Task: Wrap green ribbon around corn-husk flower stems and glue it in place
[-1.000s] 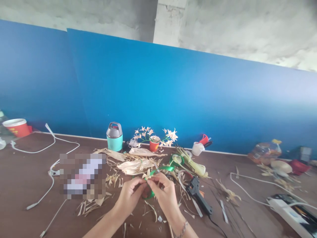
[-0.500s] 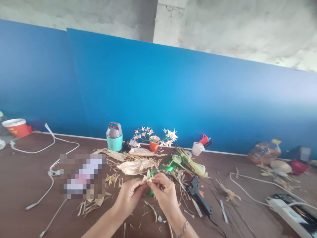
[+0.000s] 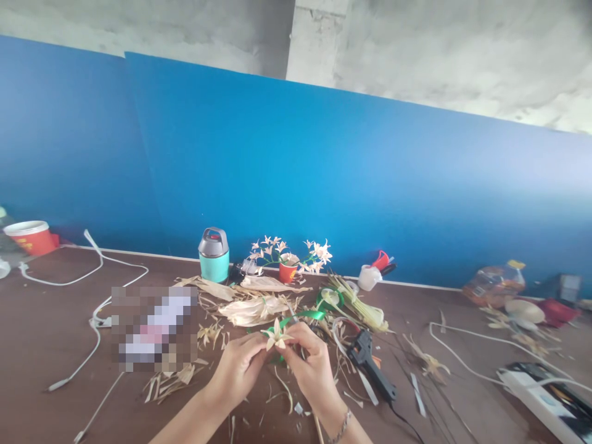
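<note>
Between my two hands is a pale husk flower (image 3: 277,336) with pointed petals, its face turned up toward me. My left hand (image 3: 239,365) pinches it from the left, thumb and fingers together. From the right, the closed fingers of my right hand (image 3: 309,361) hold it too, and a thin tool partly shows by them. Green ribbon (image 3: 311,315) lies just behind the flower. Beyond it sits a bundle of dried corn husks (image 3: 252,310). A black glue gun (image 3: 370,364) rests to the right of my right hand.
Flower sprays stand by a red paper cup (image 3: 287,271) at the back, beside a turquoise container (image 3: 214,262). Husk scraps (image 3: 173,379) litter the table. White cables (image 3: 97,333) run at left; a power strip (image 3: 539,394) lies at right. A blue partition (image 3: 296,172) closes off the back.
The flower has tilted up, so its open face and petals show more fully. Both hands stay in almost the same place, still pinching it.
</note>
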`<action>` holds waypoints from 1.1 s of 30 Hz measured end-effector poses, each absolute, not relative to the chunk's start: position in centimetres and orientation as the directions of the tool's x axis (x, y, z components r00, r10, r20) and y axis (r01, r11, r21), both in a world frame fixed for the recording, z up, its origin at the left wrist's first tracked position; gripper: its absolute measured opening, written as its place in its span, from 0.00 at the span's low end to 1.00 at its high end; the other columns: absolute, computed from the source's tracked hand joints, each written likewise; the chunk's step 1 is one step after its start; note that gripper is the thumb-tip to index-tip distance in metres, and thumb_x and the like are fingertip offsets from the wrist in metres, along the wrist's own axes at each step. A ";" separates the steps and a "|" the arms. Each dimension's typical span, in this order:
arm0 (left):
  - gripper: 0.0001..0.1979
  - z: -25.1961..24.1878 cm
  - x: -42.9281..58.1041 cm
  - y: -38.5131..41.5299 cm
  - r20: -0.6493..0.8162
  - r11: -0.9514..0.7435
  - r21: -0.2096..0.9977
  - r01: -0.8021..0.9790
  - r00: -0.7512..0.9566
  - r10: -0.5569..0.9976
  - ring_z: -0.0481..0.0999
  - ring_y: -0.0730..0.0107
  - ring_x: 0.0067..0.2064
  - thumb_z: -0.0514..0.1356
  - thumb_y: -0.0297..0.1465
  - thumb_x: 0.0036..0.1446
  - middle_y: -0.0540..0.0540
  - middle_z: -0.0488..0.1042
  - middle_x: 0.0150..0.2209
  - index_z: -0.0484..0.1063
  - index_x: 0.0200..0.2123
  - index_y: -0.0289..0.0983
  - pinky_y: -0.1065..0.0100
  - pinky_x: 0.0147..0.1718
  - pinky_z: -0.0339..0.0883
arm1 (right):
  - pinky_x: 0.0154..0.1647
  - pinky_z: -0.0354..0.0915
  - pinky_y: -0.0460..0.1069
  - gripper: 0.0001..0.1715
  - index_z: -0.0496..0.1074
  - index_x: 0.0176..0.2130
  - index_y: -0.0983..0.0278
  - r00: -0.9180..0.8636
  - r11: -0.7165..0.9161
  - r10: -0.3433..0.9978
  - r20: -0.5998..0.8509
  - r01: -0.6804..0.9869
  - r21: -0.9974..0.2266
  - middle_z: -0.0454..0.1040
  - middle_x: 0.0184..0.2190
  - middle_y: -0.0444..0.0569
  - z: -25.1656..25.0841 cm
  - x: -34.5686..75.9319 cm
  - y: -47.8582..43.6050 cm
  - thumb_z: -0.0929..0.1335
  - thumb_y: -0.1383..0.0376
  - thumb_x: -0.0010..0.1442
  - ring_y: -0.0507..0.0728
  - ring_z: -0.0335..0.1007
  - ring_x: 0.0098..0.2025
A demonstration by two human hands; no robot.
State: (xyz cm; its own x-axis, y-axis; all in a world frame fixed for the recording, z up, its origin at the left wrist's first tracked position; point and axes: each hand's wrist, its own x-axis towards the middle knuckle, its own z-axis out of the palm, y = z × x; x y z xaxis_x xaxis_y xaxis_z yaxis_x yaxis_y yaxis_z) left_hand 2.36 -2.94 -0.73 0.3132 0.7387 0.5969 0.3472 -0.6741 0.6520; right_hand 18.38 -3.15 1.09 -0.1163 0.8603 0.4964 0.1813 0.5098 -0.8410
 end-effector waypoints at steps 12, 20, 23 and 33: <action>0.09 -1.0 2.1 -3.0 0.605 -0.696 0.635 0.335 0.344 0.718 0.69 0.73 0.28 0.50 0.23 0.59 0.47 0.72 0.27 0.70 0.33 0.37 0.74 0.28 0.62 | 0.29 0.61 0.47 0.05 0.71 0.26 0.64 -0.140 0.570 0.822 0.552 0.199 -0.797 0.69 0.25 0.46 1.4 18.4 -3.4 0.68 0.69 0.54 0.53 0.65 0.28; 0.13 0.8 3.2 -3.5 0.235 -0.257 0.956 0.143 0.158 0.959 0.71 0.71 0.22 0.56 0.35 0.55 0.51 0.72 0.20 0.71 0.22 0.36 0.73 0.23 0.63 | 0.32 0.63 0.47 0.05 0.73 0.31 0.64 -0.106 0.437 0.899 0.424 0.198 -0.877 0.71 0.29 0.48 1.4 18.5 -3.4 0.68 0.65 0.54 0.54 0.67 0.32; 0.13 1.0 3.4 -3.4 0.110 -0.117 0.992 0.036 0.156 0.982 0.72 0.71 0.21 0.57 0.38 0.53 0.51 0.72 0.19 0.72 0.24 0.36 0.73 0.22 0.63 | 0.30 0.61 0.46 0.08 0.71 0.32 0.64 -0.078 0.352 0.936 0.343 0.190 -0.916 0.71 0.28 0.46 1.2 18.5 -3.4 0.66 0.62 0.56 0.53 0.64 0.29; 0.14 1.1 3.3 -3.2 -0.039 0.071 0.986 -0.150 0.208 0.977 0.72 0.71 0.21 0.61 0.41 0.49 0.50 0.74 0.22 0.71 0.27 0.34 0.73 0.18 0.61 | 0.25 0.57 0.45 0.16 0.69 0.29 0.66 -0.124 0.103 0.986 0.114 -0.094 -0.990 0.69 0.21 0.43 -0.2 18.1 -2.5 0.69 0.54 0.53 0.50 0.62 0.23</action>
State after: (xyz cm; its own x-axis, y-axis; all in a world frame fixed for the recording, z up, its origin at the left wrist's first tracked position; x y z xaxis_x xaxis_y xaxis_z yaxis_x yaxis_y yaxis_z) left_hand 3.32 -3.17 1.07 0.2082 0.9773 -0.0389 -0.1498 0.0712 0.9862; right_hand 18.14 -2.48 -0.23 -0.1242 0.9857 0.1140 -0.0941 0.1026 -0.9903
